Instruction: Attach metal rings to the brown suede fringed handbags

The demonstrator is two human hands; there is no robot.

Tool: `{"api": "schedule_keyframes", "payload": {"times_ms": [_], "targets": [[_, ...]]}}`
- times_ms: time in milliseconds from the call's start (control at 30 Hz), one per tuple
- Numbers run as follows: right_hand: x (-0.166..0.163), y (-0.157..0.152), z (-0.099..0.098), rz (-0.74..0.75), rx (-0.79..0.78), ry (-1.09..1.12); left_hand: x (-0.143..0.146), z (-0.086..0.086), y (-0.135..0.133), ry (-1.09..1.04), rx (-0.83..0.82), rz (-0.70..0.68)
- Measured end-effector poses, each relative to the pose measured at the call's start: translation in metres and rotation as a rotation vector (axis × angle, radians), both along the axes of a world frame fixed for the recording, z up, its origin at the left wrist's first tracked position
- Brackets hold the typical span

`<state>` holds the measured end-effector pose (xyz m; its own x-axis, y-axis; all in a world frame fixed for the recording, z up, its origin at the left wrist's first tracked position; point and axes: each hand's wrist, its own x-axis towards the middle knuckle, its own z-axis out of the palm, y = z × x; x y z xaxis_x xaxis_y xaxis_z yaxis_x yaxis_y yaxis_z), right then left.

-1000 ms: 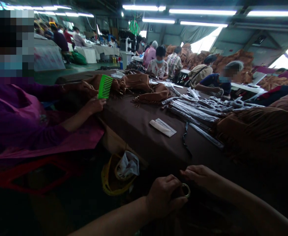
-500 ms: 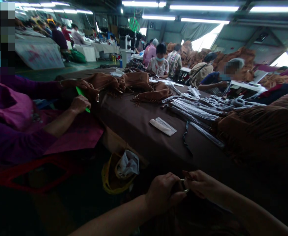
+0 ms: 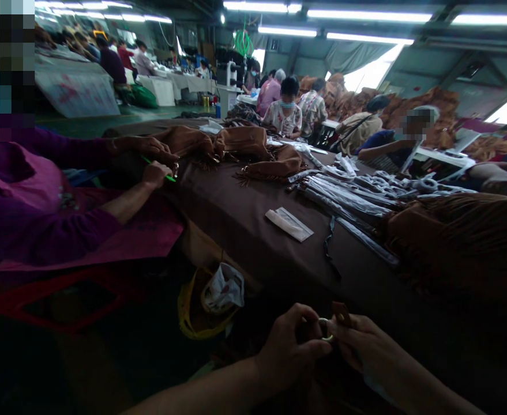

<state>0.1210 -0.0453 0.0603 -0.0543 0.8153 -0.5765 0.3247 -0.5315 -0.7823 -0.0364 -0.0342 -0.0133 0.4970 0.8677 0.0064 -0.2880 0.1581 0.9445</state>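
At the bottom of the head view my left hand (image 3: 290, 346) is closed around a dark brown strap piece and pinches a small metal ring (image 3: 325, 329). My right hand (image 3: 363, 351) meets it from the right, fingers curled on the same ring, with a small brown tab (image 3: 342, 313) sticking up above it. Both hands sit at the near edge of the long table with a brown cover (image 3: 236, 213). What lies below the hands is too dark to make out.
A person in purple at the left works on brown fringed bags (image 3: 236, 147) with a green comb (image 3: 158, 170). A white packet (image 3: 289, 223), wrapped straps (image 3: 344, 196) and a brown fringed pile (image 3: 465, 242) lie on the table. A yellow basket (image 3: 205, 305) sits below. More people sit behind.
My hands have shifted slightly lower and closer together on the ring, and the brown tab now shows above it. The person at left lowered the green comb onto the bag.
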Motion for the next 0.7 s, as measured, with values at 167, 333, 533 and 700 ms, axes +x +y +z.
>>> {"api": "schedule_keyframes", "payload": {"times_ms": [167, 333, 533, 700], "targets": [[0.001, 0.000, -0.004, -0.019, -0.014, 0.036, -0.003, -0.004, 0.004, -0.033, -0.045, -0.081], [0.003, 0.001, -0.009, -0.001, -0.036, 0.026, -0.004, -0.009, 0.008, -0.054, 0.012, -0.110], [0.004, 0.005, -0.015, -0.042, -0.039, 0.033, 0.000, -0.012, 0.009, -0.121, -0.117, -0.049], [0.002, 0.003, -0.011, -0.076, -0.048, 0.041, 0.001, -0.011, 0.008, -0.194, -0.175, -0.051]]}}
